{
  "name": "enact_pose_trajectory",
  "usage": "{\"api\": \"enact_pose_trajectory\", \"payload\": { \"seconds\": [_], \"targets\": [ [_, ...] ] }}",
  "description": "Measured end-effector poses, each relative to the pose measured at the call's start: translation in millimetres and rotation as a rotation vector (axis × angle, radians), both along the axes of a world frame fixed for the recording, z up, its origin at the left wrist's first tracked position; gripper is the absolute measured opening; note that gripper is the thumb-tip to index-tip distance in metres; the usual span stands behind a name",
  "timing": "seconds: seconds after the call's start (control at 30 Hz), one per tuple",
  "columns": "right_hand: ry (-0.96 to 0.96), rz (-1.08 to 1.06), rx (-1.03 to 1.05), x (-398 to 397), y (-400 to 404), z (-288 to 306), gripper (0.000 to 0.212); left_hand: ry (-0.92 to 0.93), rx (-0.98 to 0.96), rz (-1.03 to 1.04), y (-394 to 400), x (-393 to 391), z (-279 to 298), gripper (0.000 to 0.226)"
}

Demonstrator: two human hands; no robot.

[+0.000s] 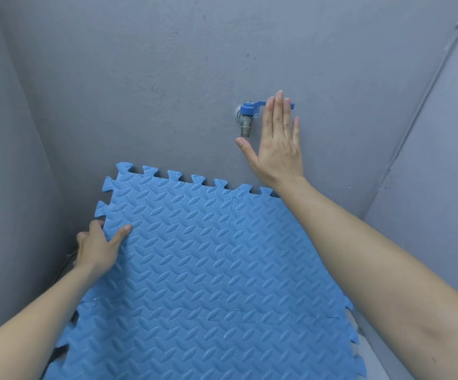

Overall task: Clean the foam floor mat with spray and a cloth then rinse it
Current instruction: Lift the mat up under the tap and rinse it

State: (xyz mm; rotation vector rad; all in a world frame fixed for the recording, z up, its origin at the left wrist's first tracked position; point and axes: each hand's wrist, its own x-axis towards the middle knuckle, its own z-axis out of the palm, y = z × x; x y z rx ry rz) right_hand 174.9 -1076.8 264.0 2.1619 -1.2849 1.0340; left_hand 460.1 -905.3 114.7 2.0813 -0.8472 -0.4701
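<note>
Blue foam floor mat (208,264), interlocking puzzle-tooth edges, raised leaf-pattern surface, held tilted in the corner of a grey-walled space, its toothed far edge near the back wall (140,78) and below the tap. Left hand (99,248): grip on the mat's left edge, thumb lying across the patterned face, fingers curled round behind the edge and mostly hidden. Right hand (277,141): grip wide, holding nothing, fingers straight and together, palm toward the wall, raised just right of the tap; fingertips overlap the tap's lever, though whether they touch it cannot be told; thumb tip sits just beside the spout's mouth. Wall tap (245,122): grey metal body with spout pointing down, blue lever handle (252,106) lying sideways to the right, its middle covered by the right hand's fingers, its end showing past them. Right forearm crosses over the mat's far right corner and hides it. Side walls, grey, left and right; a raised seam or conduit (430,86) runs diagonally along the right wall. Pale floor or basin surface visible at lower right beyond the mat's teeth, too little shown to identify. Dark narrow object behind the left wrist, hard to make out. Mat's near edge cut off by the frame.
</note>
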Motion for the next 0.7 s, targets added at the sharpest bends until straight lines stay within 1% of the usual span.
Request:
{"api": "enact_pose_trajectory", "payload": {
  "seconds": [0.07,0.13,0.17,0.2,0.23,0.3,0.33,0.37,0.4,0.43,0.47,0.5,0.53,0.57,0.63,0.7],
  "targets": [
    [-0.038,0.054,0.044,-6,7,0,0.086,0.010,0.011,-0.006,1,1,1,0.074],
    [-0.189,0.115,0.095,-24,21,-24,0.079,0.005,0.028,0.001,2,0,3,0.076],
    [-0.293,0.101,0.134,-39,30,-50,0.077,0.001,0.036,0.005,3,0,3,0.077],
    [-0.393,0.035,0.193,-58,42,-83,0.076,-0.005,0.041,0.005,4,-1,3,0.077],
    [-0.481,-0.076,0.279,-79,55,-119,0.078,-0.011,0.042,0.003,4,-2,4,0.076],
    [-0.588,-0.362,0.518,-129,81,-185,0.087,-0.019,0.042,0.000,5,-4,6,0.075],
    [-0.630,-0.473,0.675,-153,91,-209,0.091,-0.016,0.041,0.001,5,-5,7,0.074],
    [-0.682,-0.529,0.855,-175,97,-228,0.093,-0.015,0.036,-0.002,5,-6,7,0.074],
    [-0.758,-0.508,1.047,-191,100,-241,0.092,-0.018,0.031,-0.011,6,-7,7,0.074],
    [-0.834,-0.439,1.216,-201,101,-247,0.092,-0.021,0.031,-0.024,7,-7,6,0.076],
    [-0.884,-0.387,1.320,-206,101,-247,0.094,-0.018,0.034,-0.039,8,-5,6,0.079],
    [-0.922,-0.366,1.354,-210,100,-247,0.097,-0.008,0.043,-0.062,8,-3,5,0.085],
    [-0.960,-0.361,1.341,-211,99,-245,0.095,0.007,0.056,-0.102,10,2,3,0.093],
    [-1.004,-0.364,1.301,-206,100,-240,0.090,0.027,0.081,-0.151,13,9,2,0.101],
    [-1.018,-0.450,1.170,-201,99,-237,0.082,0.049,0.161,-0.244,21,22,-3,0.118],
    [-1.010,-0.502,1.054,-196,101,-232,0.081,0.068,0.208,-0.292,27,34,-11,0.123]
  ]
}}
